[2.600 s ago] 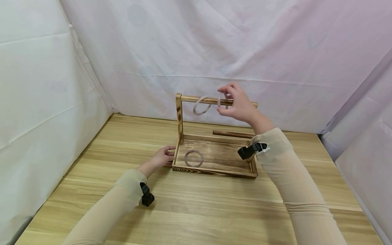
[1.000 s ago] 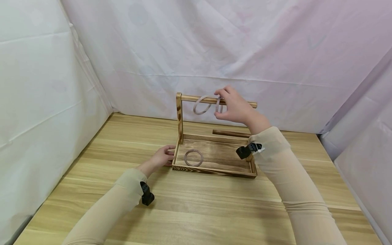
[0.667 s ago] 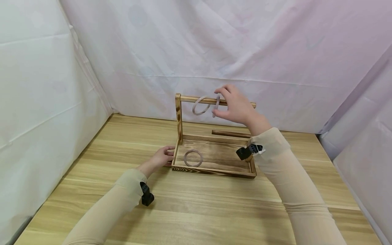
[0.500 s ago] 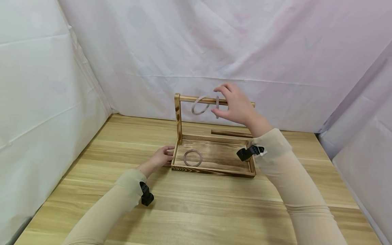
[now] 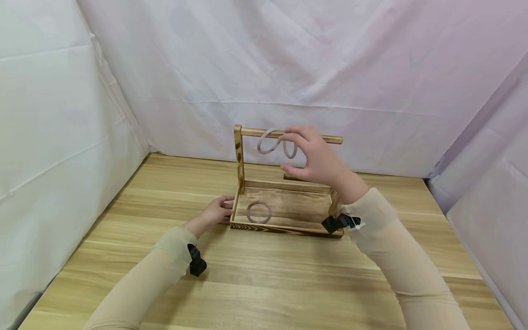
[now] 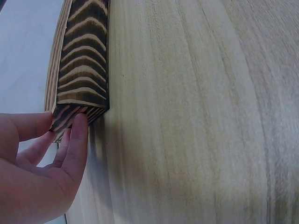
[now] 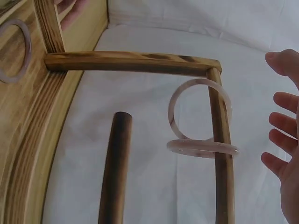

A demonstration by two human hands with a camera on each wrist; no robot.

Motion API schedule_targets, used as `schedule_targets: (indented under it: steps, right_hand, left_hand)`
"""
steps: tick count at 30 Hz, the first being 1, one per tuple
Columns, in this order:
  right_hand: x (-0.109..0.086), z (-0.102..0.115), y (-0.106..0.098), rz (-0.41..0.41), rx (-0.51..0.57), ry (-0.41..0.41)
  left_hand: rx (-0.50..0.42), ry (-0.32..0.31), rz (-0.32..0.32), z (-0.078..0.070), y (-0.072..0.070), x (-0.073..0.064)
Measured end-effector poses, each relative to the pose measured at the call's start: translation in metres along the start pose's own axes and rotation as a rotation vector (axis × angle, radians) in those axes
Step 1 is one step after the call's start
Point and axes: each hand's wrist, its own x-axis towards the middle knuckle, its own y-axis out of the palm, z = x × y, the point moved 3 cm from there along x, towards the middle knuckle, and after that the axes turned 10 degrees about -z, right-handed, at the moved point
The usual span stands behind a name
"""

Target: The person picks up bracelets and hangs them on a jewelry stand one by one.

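Observation:
In the head view, a wooden stand has a shallow tray (image 5: 288, 204), a left post (image 5: 239, 160) and a crossbar (image 5: 332, 139). Two pale, mottled bangles hang on the crossbar: the left bangle (image 5: 266, 152) and the right bangle (image 5: 290, 157). Inside the tray's front left corner lies a third bangle (image 5: 259, 222). My right hand (image 5: 317, 158) is just right of the hanging bangles, thumb and fingers spread apart; the right wrist view shows a gap between it and them. My left hand (image 5: 214, 211) rests its fingertips against the tray's left end.
A shorter dark wooden rod (image 7: 115, 168) sits lower behind the tray, partly hidden by the right arm in the head view. Pale cloth (image 5: 288, 55) encloses the back and sides of the wood-grain table (image 5: 268, 284).
The right hand has brought a bangle leftward along the crossbar, let go of it and drawn back slightly downward. That bangle hangs turned beside the other. The left hand has stayed put.

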Motion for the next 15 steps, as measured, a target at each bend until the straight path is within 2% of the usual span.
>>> schedule_targets:
  steps: [8, 15]
  right_hand:
    - [-0.015, 0.011, 0.016, -0.016, 0.001, -0.119]
    - [-0.025, 0.015, 0.033, 0.006, 0.02, -0.147]
  left_hand:
    - [-0.014, -0.002, 0.011, -0.004, 0.001, 0.0]
    - [-0.008, -0.005, 0.005, -0.005, 0.002, 0.0]
